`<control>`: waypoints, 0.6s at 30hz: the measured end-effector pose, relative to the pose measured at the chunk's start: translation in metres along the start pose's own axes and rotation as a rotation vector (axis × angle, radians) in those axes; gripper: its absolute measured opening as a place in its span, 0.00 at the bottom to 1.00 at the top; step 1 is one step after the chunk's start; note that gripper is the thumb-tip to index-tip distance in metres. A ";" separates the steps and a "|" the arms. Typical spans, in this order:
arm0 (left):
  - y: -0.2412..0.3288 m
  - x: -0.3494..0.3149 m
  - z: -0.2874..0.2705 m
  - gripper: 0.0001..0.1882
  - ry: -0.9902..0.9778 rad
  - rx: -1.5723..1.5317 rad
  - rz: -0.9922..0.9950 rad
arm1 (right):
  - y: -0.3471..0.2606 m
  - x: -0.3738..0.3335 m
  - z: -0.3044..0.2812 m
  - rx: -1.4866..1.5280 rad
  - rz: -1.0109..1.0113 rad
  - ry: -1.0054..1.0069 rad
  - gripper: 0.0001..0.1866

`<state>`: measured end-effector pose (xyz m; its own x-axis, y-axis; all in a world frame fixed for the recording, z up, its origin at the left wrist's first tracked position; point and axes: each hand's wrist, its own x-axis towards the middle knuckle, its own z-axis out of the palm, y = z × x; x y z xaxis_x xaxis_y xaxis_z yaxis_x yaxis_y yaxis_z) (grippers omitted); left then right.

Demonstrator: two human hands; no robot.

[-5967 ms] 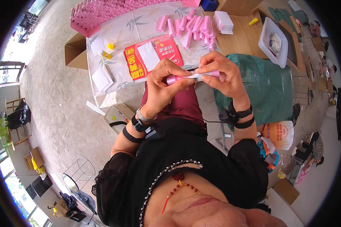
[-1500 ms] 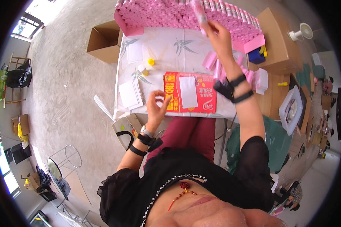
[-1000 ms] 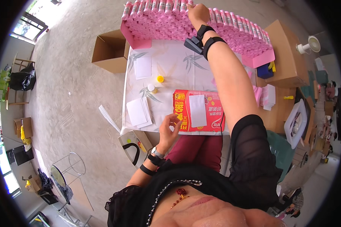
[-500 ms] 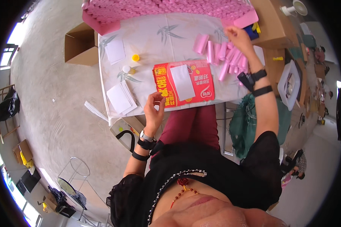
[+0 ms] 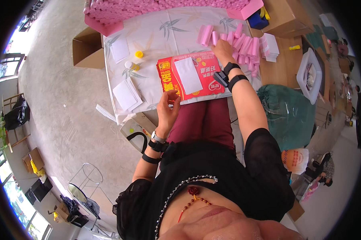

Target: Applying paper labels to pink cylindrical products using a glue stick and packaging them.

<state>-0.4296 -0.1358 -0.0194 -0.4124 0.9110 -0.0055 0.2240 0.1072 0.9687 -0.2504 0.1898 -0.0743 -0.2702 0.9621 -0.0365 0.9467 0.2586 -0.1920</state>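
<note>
My right hand (image 5: pixel 223 51) is at the left part of a heap of pink plastic rolls (image 5: pixel 244 46), its fingers bent together against the near end of one roll; the fingertips are partly hidden. Close to the lower left corner of a flat red-and-yellow printed cardboard piece (image 5: pixel 212 76), my left hand (image 5: pixel 168 108) is loosely curled, thumb and fingers apart, with nothing in it. A blank white paper slip (image 5: pixel 189 76) lies on the cardboard.
A large pink box (image 5: pixel 104 26) packed with rolls stands at the far side. White paper stacks (image 5: pixel 127 95), a yellow lid (image 5: pixel 139 54) and a small white-capped jar (image 5: pixel 128 64) sit at left. Printed cards (image 5: pixel 269 47) and a cardboard box (image 5: pixel 286 20) are at right.
My right hand has come nearer and left, from above the far side of the roll heap down to its left part. A roll now lies at the far side. My left hand has barely moved.
</note>
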 end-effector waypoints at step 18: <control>0.074 0.010 0.042 0.25 -0.124 -0.424 -0.024 | -0.008 -0.166 -0.107 1.645 -0.107 -0.347 0.19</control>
<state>-0.3799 -0.1021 0.0418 -0.2985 0.9538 -0.0335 -0.1774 -0.0209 0.9839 -0.1946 0.0375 0.0379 -0.5516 0.8265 -0.1126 -0.1920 -0.2571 -0.9471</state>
